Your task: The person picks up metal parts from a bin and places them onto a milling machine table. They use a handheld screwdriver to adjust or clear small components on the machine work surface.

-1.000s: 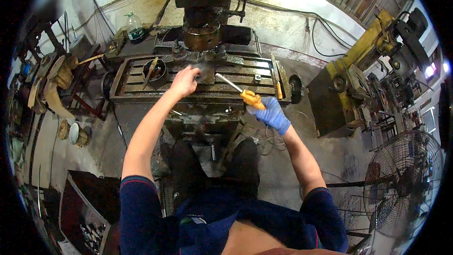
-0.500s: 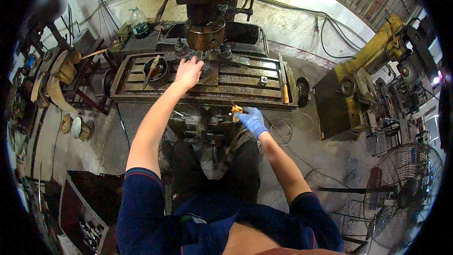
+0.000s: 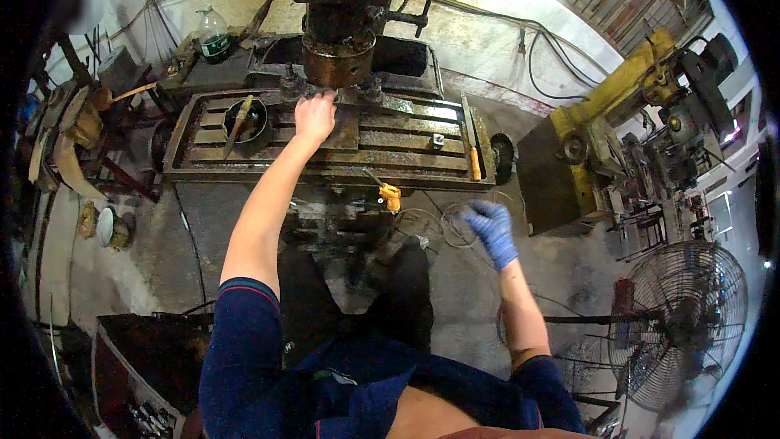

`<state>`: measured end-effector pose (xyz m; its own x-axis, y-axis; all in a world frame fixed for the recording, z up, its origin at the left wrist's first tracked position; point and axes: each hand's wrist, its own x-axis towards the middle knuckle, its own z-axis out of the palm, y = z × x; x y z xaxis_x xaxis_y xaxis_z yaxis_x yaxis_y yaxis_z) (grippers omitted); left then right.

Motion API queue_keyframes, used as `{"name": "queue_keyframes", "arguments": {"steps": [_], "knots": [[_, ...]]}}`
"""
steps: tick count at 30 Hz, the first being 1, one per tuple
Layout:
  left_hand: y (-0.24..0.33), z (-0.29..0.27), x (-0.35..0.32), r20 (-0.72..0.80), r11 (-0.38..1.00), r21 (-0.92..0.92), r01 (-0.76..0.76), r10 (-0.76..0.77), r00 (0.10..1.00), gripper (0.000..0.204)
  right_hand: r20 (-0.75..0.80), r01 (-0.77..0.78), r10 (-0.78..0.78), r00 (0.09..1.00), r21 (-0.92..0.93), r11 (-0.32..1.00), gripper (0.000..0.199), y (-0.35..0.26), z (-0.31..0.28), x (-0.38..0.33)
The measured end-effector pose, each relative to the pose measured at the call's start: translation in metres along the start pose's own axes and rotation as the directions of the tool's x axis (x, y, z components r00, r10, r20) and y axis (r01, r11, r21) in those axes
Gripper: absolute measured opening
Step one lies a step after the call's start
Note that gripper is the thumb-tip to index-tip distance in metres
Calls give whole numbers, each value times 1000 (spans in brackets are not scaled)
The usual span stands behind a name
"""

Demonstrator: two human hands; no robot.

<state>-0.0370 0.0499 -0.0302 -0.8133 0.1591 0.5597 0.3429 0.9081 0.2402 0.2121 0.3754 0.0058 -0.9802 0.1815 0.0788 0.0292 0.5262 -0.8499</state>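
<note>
My bare left hand [image 3: 314, 118] reaches to the table [image 3: 390, 164] of a milling machine, right below the round cutter head [image 3: 338, 65]. Its fingers are curled closed at the far side, and whatever they grip is hidden behind them. My right hand [image 3: 491, 232], in a blue glove, is in the air off the table's front edge. It is a little blurred, its fingers loosely bent and apart, and it holds nothing. To its left, at the table's front edge, is a yellow air blow gun [image 3: 390, 197] with a thin dark nozzle, apart from both hands.
A dark pot [image 3: 258, 132] with a brush [image 3: 239, 123] across it stands on the table's left. A yellow-handled file [image 3: 474, 158] lies along the right end, near a small metal block [image 3: 438, 141]. A hose [image 3: 455, 228] coils on the floor. A fan [image 3: 678, 321] stands lower right.
My right hand has let go of the yellow blow gun and drawn back to the right and toward me. My left hand stays under the cutter head, its fingers now more curled.
</note>
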Motion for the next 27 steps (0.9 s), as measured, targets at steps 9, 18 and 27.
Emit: {"name": "queue_keyframes", "arguments": {"steps": [9, 18, 27], "knots": [[-8, -14, -3, 52, 972, 66, 224, -228, 972, 28, -483, 856, -707, 516, 312, 412, 42, -267, -150, 118], [-6, -6, -2, 64, 972, 35, 231, -233, 970, 29, -561, 881, -683, 469, 347, 320, 34, -237, -115, 84], [-4, 0, 2, 82, 974, 12, 226, -226, 971, 27, -623, 914, -674, 398, 209, 347, 31, -204, -73, 61]]}}
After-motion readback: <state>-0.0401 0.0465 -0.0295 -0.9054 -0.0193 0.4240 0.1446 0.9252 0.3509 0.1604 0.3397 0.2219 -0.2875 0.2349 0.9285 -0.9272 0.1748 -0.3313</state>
